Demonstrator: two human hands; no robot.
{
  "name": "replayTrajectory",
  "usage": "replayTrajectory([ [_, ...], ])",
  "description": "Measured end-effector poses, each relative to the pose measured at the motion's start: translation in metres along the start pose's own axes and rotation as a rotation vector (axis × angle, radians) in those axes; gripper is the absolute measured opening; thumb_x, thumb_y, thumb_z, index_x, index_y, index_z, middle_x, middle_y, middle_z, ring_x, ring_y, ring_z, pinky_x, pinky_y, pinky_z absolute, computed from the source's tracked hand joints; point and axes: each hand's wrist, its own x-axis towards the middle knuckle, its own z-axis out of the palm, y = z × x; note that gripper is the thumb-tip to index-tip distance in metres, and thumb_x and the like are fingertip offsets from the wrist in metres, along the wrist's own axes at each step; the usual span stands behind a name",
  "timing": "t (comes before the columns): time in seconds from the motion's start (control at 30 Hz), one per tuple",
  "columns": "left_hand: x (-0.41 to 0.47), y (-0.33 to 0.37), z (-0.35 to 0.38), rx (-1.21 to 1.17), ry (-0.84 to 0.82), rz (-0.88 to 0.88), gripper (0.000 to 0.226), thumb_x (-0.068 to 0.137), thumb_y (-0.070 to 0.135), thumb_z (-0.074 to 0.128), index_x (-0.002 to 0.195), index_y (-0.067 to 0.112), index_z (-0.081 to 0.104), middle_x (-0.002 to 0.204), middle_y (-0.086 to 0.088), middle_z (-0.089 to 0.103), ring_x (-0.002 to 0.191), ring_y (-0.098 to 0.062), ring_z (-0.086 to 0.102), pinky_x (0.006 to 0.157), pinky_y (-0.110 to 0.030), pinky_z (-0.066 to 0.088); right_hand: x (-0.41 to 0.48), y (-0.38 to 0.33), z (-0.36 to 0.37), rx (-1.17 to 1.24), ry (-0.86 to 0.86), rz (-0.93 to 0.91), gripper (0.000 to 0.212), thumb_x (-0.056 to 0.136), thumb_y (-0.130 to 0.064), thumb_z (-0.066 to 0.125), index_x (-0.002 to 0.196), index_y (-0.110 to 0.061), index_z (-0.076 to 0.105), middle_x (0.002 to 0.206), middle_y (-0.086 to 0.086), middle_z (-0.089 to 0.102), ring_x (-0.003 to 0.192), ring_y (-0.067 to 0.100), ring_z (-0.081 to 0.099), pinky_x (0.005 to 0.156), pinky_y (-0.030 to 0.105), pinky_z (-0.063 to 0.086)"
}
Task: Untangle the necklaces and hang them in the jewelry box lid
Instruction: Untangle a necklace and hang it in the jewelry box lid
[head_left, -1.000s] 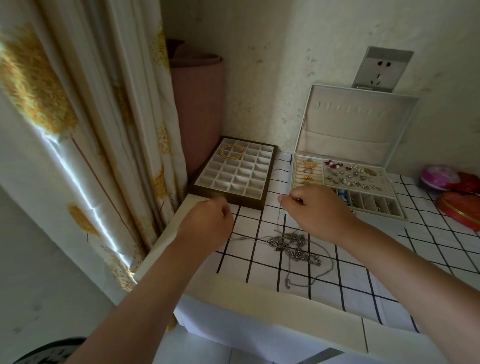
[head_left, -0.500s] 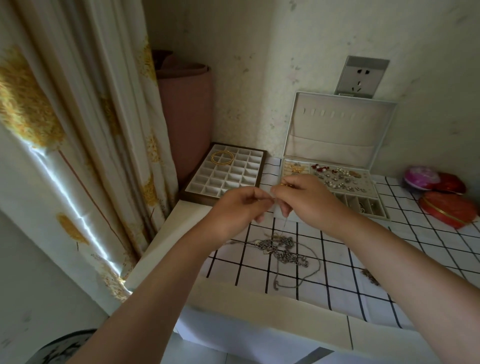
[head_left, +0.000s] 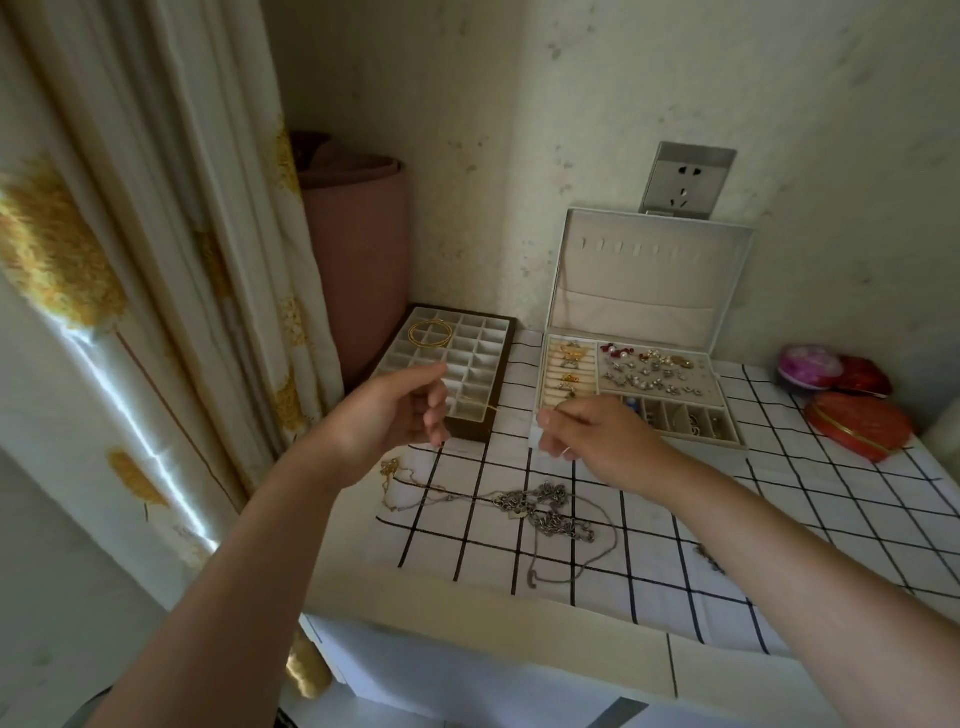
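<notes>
My left hand (head_left: 395, 413) is curled, thumb and forefinger pinching a fine gold chain (head_left: 480, 404) that runs toward 3 o'clock to my right hand (head_left: 597, 441), which is curled and pinching it too. At the right hand's 6 o'clock, tangled necklaces (head_left: 545, 512) lie on the gridded table (head_left: 831, 467). At 12, the jewelry box (head_left: 691, 441) holds earrings and rings, its lid (head_left: 649, 312) upright. At 11, a brown tray (head_left: 470, 431) holds a gold bangle (head_left: 430, 332).
</notes>
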Motion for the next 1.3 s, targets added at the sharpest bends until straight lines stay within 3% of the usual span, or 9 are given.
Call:
replayTrajectory([
  [0.2,0.007,0.007,0.015,-0.393,-0.001,0.082,0.025,0.1,0.026,0.044,0.079,0.014,0.053,0.063,0.001,0.044,0.058,-0.017,0.05,0.097,-0.049,0.049,-0.014,0.008,0.006,0.023,0.015,0.116,0.033,0.103,-0.032,0.05,0.083,-0.016,0.071,0.091,0.002,0.074,0.079,0.013,0.068,0.077,0.032,0.054],
  [0.4,0.01,0.014,0.047,-0.028,-0.002,0.095,0.018,0.101,0.021,0.05,0.089,0.014,0.061,0.064,0.004,0.049,0.057,-0.014,0.047,0.075,-0.036,0.053,-0.025,0.003,-0.003,-0.073,-0.034,0.129,0.019,0.102,-0.022,0.053,0.1,-0.028,0.071,0.107,-0.012,0.068,0.103,0.007,0.063,0.098,0.03,0.049],
  [0.53,0.012,0.026,0.072,0.224,-0.017,0.094,0.018,0.1,0.022,0.054,0.099,0.008,0.067,0.065,0.003,0.054,0.055,-0.014,0.048,0.063,-0.028,0.05,-0.022,-0.022,-0.02,0.046,0.001,0.074,0.039,0.096,-0.008,0.052,0.131,-0.022,0.062,0.128,-0.004,0.066,0.122,0.011,0.059,0.103,0.03,0.047],
  [0.7,0.024,0.053,0.092,0.438,-0.045,0.104,0.019,0.099,0.021,0.055,0.094,0.007,0.068,0.066,0.001,0.057,0.051,-0.011,0.05,0.055,-0.023,0.049,-0.019,-0.057,-0.044,0.356,-0.024,-0.024,0.02,0.093,-0.001,0.054,0.106,-0.004,0.069,0.091,0.01,0.073,0.09,0.019,0.07,0.082,0.026,0.058],
  [0.77,0.03,0.066,0.094,0.489,-0.033,0.108,0.017,0.098,0.02,0.056,0.089,0.009,0.067,0.065,0.0,0.056,0.05,-0.011,0.049,0.052,-0.022,0.047,-0.016,-0.062,-0.052,0.281,0.043,-0.012,0.021,0.096,-0.006,0.052,0.101,-0.009,0.072,0.067,0.001,0.06,0.066,0.012,0.06,0.069,0.027,0.055],
  [0.87,0.038,0.086,0.091,0.548,-0.051,0.088,0.02,0.097,0.018,0.059,0.078,0.014,0.066,0.056,0.007,0.055,0.049,-0.01,0.048,0.05,-0.02,0.045,-0.009,-0.064,-0.066,0.24,0.032,0.037,0.019,0.099,-0.02,0.057,0.093,-0.016,0.075,0.049,-0.016,0.045,0.048,0.0,0.047,0.081,0.037,0.058],
  [0.97,0.045,0.104,0.088,0.616,-0.084,0.062,0.023,0.094,0.025,0.065,0.072,0.019,0.066,0.05,0.013,0.054,0.048,-0.007,0.048,0.055,-0.02,0.047,-0.003,-0.068,-0.084,0.282,0.048,0.074,0.023,0.099,-0.016,0.056,0.087,-0.017,0.075,0.047,-0.012,0.043,0.046,0.003,0.045,0.073,0.038,0.061],
  [1.1,0.06,0.12,0.082,0.689,-0.1,0.048,0.026,0.087,0.034,0.072,0.078,0.01,0.072,0.058,0.005,0.056,0.054,-0.011,0.048,0.064,-0.028,0.045,0.011,-0.071,-0.112,0.246,0.098,0.08,0.028,0.097,-0.012,0.047,0.077,-0.012,0.067,0.051,-0.004,0.038,0.046,0.013,0.037,0.049,0.027,0.042],
  [1.3,0.095,0.13,0.08,0.567,-0.04,0.099,0.02,0.088,0.03,0.073,0.083,0.01,0.075,0.06,0.003,0.057,0.062,-0.014,0.049,0.073,-0.03,0.048,0.039,-0.07,-0.139,0.154,0.155,0.043,0.03,0.092,-0.023,0.057,0.064,-0.016,0.049,0.045,-0.012,0.037,0.043,0.008,0.034,0.053,0.024,0.028],
])
